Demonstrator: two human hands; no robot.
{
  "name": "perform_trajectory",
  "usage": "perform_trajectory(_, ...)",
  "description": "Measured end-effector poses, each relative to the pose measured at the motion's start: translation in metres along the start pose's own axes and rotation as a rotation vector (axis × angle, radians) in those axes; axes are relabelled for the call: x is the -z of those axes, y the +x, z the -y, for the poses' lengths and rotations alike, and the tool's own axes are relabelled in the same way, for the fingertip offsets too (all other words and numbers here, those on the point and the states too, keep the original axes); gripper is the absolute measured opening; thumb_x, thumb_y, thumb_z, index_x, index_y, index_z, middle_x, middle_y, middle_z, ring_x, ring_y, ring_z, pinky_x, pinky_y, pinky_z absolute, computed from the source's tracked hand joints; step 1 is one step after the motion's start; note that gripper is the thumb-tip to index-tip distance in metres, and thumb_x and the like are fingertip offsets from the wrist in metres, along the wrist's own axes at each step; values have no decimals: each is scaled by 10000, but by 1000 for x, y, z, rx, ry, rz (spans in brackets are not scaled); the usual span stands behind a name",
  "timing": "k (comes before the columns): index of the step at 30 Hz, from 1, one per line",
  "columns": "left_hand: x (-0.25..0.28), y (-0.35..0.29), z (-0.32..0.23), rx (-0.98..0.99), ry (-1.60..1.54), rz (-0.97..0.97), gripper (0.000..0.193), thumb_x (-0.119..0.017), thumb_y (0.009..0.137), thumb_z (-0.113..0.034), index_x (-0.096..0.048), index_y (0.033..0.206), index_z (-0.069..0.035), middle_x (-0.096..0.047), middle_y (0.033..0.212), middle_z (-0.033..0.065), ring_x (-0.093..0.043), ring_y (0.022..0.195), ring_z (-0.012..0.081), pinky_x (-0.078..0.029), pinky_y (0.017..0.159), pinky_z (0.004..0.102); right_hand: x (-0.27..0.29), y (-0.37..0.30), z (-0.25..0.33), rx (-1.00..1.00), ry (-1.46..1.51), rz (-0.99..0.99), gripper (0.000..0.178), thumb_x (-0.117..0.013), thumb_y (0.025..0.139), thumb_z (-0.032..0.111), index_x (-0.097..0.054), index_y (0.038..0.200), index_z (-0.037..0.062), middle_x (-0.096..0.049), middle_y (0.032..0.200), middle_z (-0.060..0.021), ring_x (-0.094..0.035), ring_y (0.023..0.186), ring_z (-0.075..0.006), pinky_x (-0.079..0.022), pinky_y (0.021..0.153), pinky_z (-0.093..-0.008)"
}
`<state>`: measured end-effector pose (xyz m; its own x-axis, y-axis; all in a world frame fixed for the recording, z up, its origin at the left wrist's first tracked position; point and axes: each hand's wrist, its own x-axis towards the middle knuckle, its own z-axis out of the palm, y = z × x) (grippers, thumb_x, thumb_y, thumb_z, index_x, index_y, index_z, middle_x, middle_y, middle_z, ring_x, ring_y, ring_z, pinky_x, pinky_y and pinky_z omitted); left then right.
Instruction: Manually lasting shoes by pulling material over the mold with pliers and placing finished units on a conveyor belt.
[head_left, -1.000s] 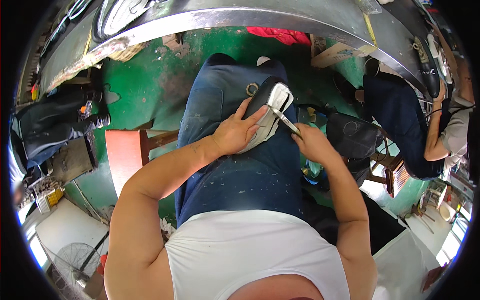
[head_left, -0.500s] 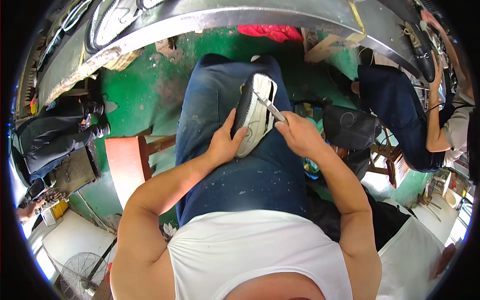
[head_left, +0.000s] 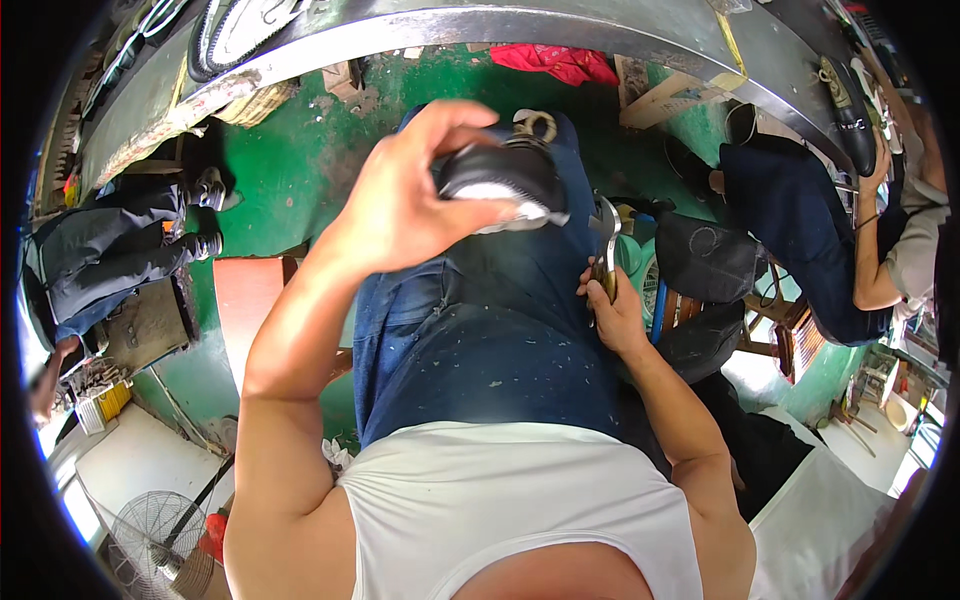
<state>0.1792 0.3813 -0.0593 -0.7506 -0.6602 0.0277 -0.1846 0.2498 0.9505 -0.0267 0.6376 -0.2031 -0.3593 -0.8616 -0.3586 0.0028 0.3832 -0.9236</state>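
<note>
My left hand [head_left: 405, 205] is raised in front of me, gripping a black shoe upper [head_left: 515, 172] by one end, thumb and fingers on either side. The shoe is tilted, with its pale underside edge and a rough, light margin towards me. A beige loop and laces stick up at its far side. Over my right thigh, my right hand [head_left: 620, 310] is closed around a pair of metal pincers [head_left: 607, 235], curved jaws pointing away from me. The pincers are apart from the shoe. My blue trousers [head_left: 490, 350] lie beneath, flecked with white bits.
A metal-edged workbench [head_left: 420, 35] runs across the far side, with a red cloth [head_left: 555, 64] below it. An orange-topped stool [head_left: 250, 305] stands left, a black bag [head_left: 705, 255] right. Co-workers sit on both sides; the right one holds a black shoe [head_left: 850, 115]. A fan [head_left: 165, 540] stands near left.
My left hand has lifted the shoe off my lap and turned it from sole-up. My right hand has drawn the pincers away from the shoe, down and to the right.
</note>
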Motion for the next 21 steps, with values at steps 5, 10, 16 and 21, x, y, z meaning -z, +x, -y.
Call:
perform_trajectory(5,-42,75,24,364,20,38,462,-822,823,-278,-666,1109,49,-724,952,154,-697,888,199,-546,805,317,10,9,15,-37,-121,41,288,-585,997,194,-574,1207,-2,-647,841,-47,-610,758,-115,-494,728,-277)
perform_trajectory(10,-71,-25,136,128,140,22,361,-749,852,-229,-677,1103,21,-726,940,151,-704,782,261,-549,696,371,28,10,63,3,-466,322,372,-595,956,139,-538,1278,-38,-687,968,-168,-679,897,-321,-515,823,-389)
perform_trajectory(16,-79,-59,100,178,307,-61,193,-641,889,-116,-687,1053,-25,-664,797,192,-655,691,377,-538,635,427,20,28,88,294,-639,465,455,-615,932,169,-508,1304,-71,-652,1098,-283,-627,1045,-459,-498,901,-467)
perform_trajectory(21,-92,-60,94,-196,459,-152,162,-646,865,-108,-684,974,5,-639,691,121,-631,606,366,-530,586,458,14,61,163,71,-791,719,350,-593,945,182,-549,1147,-101,-655,1023,-287,-635,991,-461,-504,863,-492)
